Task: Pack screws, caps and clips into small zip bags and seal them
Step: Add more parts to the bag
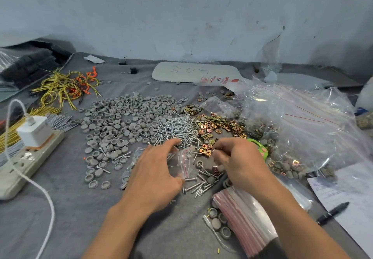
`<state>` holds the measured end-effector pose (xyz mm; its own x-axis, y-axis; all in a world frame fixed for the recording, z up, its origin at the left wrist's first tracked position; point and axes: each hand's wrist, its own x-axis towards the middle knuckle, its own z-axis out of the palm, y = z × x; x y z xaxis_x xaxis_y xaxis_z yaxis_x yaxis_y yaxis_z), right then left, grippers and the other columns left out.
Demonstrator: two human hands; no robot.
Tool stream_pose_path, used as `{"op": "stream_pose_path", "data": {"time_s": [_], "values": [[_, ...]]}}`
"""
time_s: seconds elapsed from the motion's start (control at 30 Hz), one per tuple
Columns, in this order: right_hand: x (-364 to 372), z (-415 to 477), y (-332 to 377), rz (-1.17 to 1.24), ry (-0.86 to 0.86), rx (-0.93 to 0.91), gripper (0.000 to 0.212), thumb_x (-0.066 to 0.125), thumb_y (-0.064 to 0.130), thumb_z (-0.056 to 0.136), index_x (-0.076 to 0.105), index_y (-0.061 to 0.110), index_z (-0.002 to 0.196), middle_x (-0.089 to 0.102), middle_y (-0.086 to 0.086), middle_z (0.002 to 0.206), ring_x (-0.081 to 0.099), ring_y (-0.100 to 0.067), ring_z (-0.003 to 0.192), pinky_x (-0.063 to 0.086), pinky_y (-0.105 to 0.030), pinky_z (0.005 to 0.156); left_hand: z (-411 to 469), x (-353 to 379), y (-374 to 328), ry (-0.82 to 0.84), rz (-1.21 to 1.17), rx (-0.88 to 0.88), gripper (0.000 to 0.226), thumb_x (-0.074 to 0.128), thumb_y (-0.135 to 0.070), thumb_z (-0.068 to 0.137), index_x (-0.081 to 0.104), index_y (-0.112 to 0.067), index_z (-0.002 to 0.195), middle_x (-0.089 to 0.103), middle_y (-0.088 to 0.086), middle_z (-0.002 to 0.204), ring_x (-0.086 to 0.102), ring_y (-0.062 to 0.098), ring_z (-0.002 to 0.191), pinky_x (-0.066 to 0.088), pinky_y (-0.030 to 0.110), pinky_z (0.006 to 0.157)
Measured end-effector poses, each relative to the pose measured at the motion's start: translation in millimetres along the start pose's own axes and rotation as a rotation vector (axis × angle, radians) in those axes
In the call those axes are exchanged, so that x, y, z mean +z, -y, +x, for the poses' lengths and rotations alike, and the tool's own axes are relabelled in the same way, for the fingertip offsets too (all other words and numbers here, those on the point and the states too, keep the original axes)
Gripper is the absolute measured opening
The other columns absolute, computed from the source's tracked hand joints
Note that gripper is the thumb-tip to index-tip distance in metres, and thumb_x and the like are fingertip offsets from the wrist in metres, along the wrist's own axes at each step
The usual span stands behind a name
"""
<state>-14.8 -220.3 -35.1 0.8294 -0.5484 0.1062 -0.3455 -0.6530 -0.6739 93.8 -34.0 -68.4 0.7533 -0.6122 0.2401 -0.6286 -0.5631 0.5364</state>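
We are mid-filling: our left hand (157, 168) grips the bag (182, 162), our right hand (240, 159) pinches a screw (198, 152) (next, we judge, feed it into the bag's mouth).

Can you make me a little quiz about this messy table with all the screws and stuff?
1. True or false: the screws lie between the grey caps and the gold clips.
2. What does the left hand hold? A) a spoon B) a small zip bag C) a cup
3. Fill in: the white charger is plugged into a ____.
Key: 1 true; 2 B; 3 power strip.
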Motion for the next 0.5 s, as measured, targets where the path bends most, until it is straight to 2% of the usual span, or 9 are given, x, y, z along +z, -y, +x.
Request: {"op": "stream_pose_path", "data": {"time_s": [0.13,0.2,0.27,0.33,0.4,0.5], "values": [[1,1,1,0.005,0.008,-0.011,0.029,0.061,0.025,0.103,0.074,0.024,0.077,0.073,0.007,0.068,0.062,-0.007,0.051,0.047,-0.019,0.047,-1,-1,-3,-0.008,0.003,0.012,0.081,0.073,-0.037,0.075,0.033,-0.050,0.145,0.054,-0.023,0.121,0.047,0.002,0.114,0.046,0.033,0.104],[3,3,5,0.060,0.017,-0.007,0.026,0.067,0.026,0.099,0.076,0.026,0.074,0.073,0.012,0.066,0.065,-0.009,0.054,0.050,-0.018,0.050,-1,-1,-3,-0.015,0.005,0.013,0.081,0.074,-0.040,0.075,0.034,-0.050,0.145,0.054,-0.024,0.122,0.046,-0.001,0.112,0.044,0.037,0.110],[6,2,14,0.107,0.039,-0.025,0.022,0.074,0.025,0.093,0.076,0.029,0.072,0.073,0.017,0.065,0.067,-0.002,0.056,0.048,-0.014,0.051,-1,0,-3,-0.030,0.007,0.019,0.082,0.077,-0.044,0.075,0.034,-0.050,0.145,0.054,-0.025,0.122,0.045,-0.004,0.109,0.041,0.037,0.114],[12,0,24,0.136,0.083,-0.047,0.021,0.077,0.021,0.089,0.075,0.034,0.072,0.073,0.018,0.065,0.069,-0.001,0.059,0.052,-0.018,0.056,0,1,-4,-0.041,-0.010,0.019,0.082,0.079,-0.046,0.076,0.035,-0.050,0.145,0.055,-0.024,0.124,0.046,-0.002,0.114,0.042,0.029,0.107],[17,-1,32,0.140,0.110,-0.065,0.028,0.076,0.015,0.087,0.075,0.038,0.071,0.074,0.015,0.066,0.072,-0.012,0.065,0.057,-0.031,0.061,0,1,-4,-0.032,-0.034,0.031,0.082,0.079,-0.044,0.076,0.035,-0.051,0.145,0.055,-0.024,0.127,0.047,0.000,0.119,0.041,0.025,0.100],[23,2,41,0.129,0.145,-0.078,0.031,0.074,0.009,0.086,0.077,0.038,0.075,0.074,0.014,0.066,0.072,-0.015,0.067,0.058,-0.032,0.065,-1,-3,-3,0.002,-0.053,0.034,0.088,0.079,-0.042,0.071,0.032,-0.056,0.144,0.052,-0.027,0.129,0.046,-0.001,0.121,0.041,0.025,0.100]]}}
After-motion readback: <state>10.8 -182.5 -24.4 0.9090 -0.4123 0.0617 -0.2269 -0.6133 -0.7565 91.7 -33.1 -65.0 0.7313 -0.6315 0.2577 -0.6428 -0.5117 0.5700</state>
